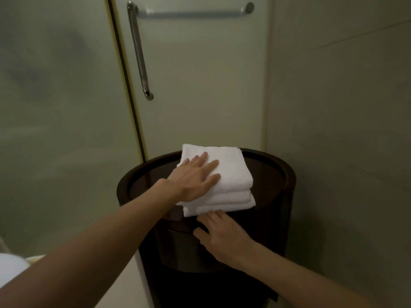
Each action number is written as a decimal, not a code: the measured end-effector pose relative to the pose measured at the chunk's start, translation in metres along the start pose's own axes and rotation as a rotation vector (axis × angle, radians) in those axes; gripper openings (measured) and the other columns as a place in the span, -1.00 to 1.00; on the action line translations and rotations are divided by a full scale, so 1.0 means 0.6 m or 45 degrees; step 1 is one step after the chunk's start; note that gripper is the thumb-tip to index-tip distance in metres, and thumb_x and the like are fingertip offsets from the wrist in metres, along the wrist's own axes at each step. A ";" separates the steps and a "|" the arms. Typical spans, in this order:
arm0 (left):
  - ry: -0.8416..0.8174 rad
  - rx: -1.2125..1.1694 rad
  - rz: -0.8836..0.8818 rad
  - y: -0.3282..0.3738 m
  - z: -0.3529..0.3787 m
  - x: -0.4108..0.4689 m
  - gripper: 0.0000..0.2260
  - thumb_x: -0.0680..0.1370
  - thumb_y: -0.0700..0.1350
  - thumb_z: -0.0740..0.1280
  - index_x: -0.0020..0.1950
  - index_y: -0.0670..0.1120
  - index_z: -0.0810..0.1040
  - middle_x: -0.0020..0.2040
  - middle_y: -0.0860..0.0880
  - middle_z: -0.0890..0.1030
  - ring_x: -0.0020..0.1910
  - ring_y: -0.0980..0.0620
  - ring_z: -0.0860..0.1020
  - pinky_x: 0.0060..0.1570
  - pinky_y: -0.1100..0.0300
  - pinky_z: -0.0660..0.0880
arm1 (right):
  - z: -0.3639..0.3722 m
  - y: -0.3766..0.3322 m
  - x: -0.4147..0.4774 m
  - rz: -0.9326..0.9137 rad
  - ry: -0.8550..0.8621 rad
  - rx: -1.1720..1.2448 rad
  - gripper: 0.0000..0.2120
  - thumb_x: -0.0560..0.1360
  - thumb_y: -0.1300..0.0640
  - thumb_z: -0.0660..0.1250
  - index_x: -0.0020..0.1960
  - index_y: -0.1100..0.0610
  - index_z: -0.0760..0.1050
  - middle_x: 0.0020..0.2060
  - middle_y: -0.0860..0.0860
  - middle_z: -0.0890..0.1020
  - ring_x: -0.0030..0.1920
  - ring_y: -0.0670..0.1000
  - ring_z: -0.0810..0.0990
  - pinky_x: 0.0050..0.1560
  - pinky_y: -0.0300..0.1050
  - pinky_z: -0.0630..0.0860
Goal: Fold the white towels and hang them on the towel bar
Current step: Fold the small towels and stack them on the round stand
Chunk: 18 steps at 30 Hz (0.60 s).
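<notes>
A stack of folded white towels lies on top of a round dark wooden stand. My left hand lies flat on the top towel with its fingers straight and spread. My right hand is at the near edge of the stack, its fingertips touching the underside of the bottom towel. The horizontal metal towel bar is mounted high on the frosted glass door behind the stand, and nothing hangs on it.
A long vertical metal door handle runs down the glass door left of the bar. A beige wall closes in on the right. A white rounded object shows at the lower left edge.
</notes>
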<state>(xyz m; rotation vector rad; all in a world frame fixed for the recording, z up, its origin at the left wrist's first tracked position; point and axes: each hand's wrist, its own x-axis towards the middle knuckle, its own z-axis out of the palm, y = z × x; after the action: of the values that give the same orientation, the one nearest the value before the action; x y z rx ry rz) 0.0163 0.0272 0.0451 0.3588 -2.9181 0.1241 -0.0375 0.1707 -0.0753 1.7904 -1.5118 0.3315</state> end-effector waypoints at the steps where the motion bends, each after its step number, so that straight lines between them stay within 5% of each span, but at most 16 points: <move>1: 0.003 -0.006 0.003 -0.003 -0.004 -0.002 -0.48 0.60 0.24 -0.10 0.55 0.12 0.02 0.58 -0.09 -0.07 0.55 -0.05 -0.04 0.48 0.00 -0.10 | -0.006 0.003 0.001 -0.017 -0.027 -0.016 -0.85 0.40 0.09 0.39 -0.04 0.08 0.58 -0.03 0.13 0.63 -0.08 0.07 0.60 -0.10 -0.10 0.56; 4: 0.037 -0.022 -0.030 -0.013 -0.017 -0.011 -0.49 0.61 0.23 -0.09 0.54 0.12 0.08 0.58 -0.06 -0.04 0.55 -0.04 -0.03 0.48 -0.07 -0.09 | -0.031 0.008 0.007 -0.001 -0.057 0.077 -0.78 0.48 0.01 0.22 0.00 0.05 0.58 0.06 0.11 0.62 0.01 0.03 0.58 0.00 -0.13 0.54; 12: 0.084 -0.259 -0.236 -0.040 -0.021 -0.036 -0.51 0.62 0.21 -0.07 0.55 0.14 0.08 0.58 0.00 0.01 0.55 -0.02 -0.03 0.48 -0.17 -0.05 | -0.107 0.055 0.050 -0.005 0.103 0.100 -0.72 0.51 -0.02 0.24 0.15 0.08 0.48 0.19 0.11 0.56 0.19 0.01 0.46 0.24 -0.09 0.44; 18: 0.225 -0.647 -0.384 -0.047 -0.008 -0.039 -0.46 0.62 0.21 -0.03 0.56 0.04 0.07 0.56 0.00 0.12 0.52 -0.01 0.13 0.49 -0.03 0.07 | -0.132 0.120 0.082 0.369 -0.003 0.005 -0.56 0.56 -0.05 0.11 0.32 0.14 0.45 0.31 0.20 0.48 0.29 0.18 0.48 0.31 0.12 0.42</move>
<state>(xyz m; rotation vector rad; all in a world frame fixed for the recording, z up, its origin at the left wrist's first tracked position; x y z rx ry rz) 0.0463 0.0060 0.0469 0.6473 -2.5600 -0.5844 -0.0702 0.1879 0.0368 1.5741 -1.7753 0.4738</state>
